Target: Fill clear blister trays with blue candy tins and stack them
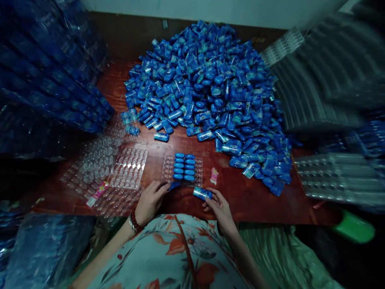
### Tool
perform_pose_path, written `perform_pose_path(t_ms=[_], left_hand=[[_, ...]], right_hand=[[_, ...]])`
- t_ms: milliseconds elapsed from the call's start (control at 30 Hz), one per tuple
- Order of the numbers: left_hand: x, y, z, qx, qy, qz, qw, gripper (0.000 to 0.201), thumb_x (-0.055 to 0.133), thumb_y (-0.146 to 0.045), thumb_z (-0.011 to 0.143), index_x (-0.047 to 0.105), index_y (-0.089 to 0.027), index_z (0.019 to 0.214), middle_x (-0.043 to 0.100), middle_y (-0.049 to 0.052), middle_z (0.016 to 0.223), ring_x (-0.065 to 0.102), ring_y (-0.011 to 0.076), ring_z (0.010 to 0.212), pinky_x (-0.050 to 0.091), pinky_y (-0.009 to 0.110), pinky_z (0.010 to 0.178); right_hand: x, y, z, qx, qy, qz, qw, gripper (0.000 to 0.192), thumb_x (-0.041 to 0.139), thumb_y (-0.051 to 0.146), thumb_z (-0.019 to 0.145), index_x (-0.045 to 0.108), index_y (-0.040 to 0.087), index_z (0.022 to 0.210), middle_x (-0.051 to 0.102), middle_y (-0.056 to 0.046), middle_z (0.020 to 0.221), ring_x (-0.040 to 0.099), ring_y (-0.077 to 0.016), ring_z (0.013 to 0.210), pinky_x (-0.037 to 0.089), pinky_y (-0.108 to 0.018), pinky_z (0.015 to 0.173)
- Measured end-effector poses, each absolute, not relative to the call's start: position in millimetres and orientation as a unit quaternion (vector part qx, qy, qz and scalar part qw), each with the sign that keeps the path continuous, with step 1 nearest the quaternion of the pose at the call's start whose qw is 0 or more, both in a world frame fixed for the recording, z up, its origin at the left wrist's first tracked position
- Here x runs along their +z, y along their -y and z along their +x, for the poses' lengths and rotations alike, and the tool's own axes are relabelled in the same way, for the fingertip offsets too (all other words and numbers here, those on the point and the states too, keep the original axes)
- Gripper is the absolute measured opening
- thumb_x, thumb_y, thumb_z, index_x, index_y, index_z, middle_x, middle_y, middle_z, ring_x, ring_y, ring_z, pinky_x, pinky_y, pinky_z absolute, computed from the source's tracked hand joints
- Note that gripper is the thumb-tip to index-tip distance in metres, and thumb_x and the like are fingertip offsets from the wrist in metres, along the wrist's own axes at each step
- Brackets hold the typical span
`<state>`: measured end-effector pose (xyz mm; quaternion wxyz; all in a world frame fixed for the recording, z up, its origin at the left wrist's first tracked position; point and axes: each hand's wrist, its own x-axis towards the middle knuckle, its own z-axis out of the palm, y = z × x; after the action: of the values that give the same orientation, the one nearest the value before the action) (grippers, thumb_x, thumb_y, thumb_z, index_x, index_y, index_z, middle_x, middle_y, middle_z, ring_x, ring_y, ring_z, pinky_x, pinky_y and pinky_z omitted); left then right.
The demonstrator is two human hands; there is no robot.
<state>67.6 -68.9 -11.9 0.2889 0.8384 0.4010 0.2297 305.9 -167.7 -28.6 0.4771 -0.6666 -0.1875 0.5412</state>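
Beside tray (167, 168), blue packs (202, 193) in hands.

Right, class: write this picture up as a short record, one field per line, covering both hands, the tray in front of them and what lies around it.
left hand: fingertips on a blue capsule at the tray's near edge
right hand: holds a wrapped blue packet
clear tray: two columns of blue capsules, outer pockets empty
pile of blue packets: heaped behind the tray
empty clear trays: to the left
table: reddish wood
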Motion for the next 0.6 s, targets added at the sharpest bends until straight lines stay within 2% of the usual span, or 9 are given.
perform_pose_path(t_ms=[67,133,233,400,500,600], left_hand=[[-13,65,70,0.214,-0.348,0.889,0.206,0.034,0.037,-0.011,0.09,0.057,-0.02,0.116,0.06,0.01,0.104,0.054,0.0179,0.09,0.049,0.031,0.076],[-14,59,72,0.209,-0.314,0.911,0.167,0.035,0.036,-0.01,0.09,0.055,-0.018,0.118,0.06,0.011,0.104,0.053,0.0182,0.089,0.05,0.031,0.076],[-9,52,72,0.193,-0.277,0.928,0.156,0.037,0.036,-0.011,0.09,0.051,-0.015,0.123,0.059,0.012,0.103,0.053,0.0195,0.092,0.05,0.033,0.079],[2,52,60,0.162,-0.267,0.938,0.151,0.042,0.035,-0.01,0.088,0.045,-0.015,0.129,0.057,0.013,0.104,0.051,0.0212,0.094,0.05,0.035,0.078],[0,52,57,0.159,-0.276,0.938,0.135,0.042,0.035,-0.01,0.088,0.045,-0.016,0.128,0.057,0.012,0.102,0.051,0.021,0.092,0.05,0.034,0.076],[-6,50,61,0.154,-0.264,0.943,0.132,0.037,0.036,-0.012,0.09,0.047,-0.014,0.125,0.058,0.012,0.101,0.051,0.0207,0.089,0.05,0.035,0.076]], right_hand=[[-29,169,307,0.553,0.191,-0.657,0.474,0.049,0.071,0.041,0.067,0.055,0.017,0.106,0.062,-0.002,0.08,0.06,-0.0122,0.061,0.05,-0.025,0.054],[-29,168,308,0.55,0.199,-0.661,0.471,0.049,0.071,0.042,0.066,0.055,0.017,0.105,0.062,-0.001,0.076,0.059,-0.0115,0.058,0.049,-0.024,0.053],[-29,169,309,0.54,0.212,-0.67,0.463,0.05,0.071,0.044,0.065,0.056,0.017,0.104,0.061,0.001,0.072,0.057,-0.0101,0.054,0.048,-0.022,0.051],[-23,175,307,0.522,0.249,-0.672,0.462,0.048,0.069,0.043,0.069,0.056,0.019,0.108,0.062,0.0,0.08,0.057,-0.0097,0.056,0.051,-0.024,0.054],[-20,175,303,0.519,0.272,-0.672,0.453,0.045,0.066,0.044,0.072,0.058,0.018,0.108,0.06,0.001,0.07,0.057,-0.0105,0.056,0.052,-0.025,0.056],[-19,170,301,0.526,0.254,-0.667,0.462,0.048,0.067,0.043,0.071,0.057,0.019,0.111,0.06,0.001,0.076,0.059,-0.0104,0.056,0.052,-0.025,0.055]])
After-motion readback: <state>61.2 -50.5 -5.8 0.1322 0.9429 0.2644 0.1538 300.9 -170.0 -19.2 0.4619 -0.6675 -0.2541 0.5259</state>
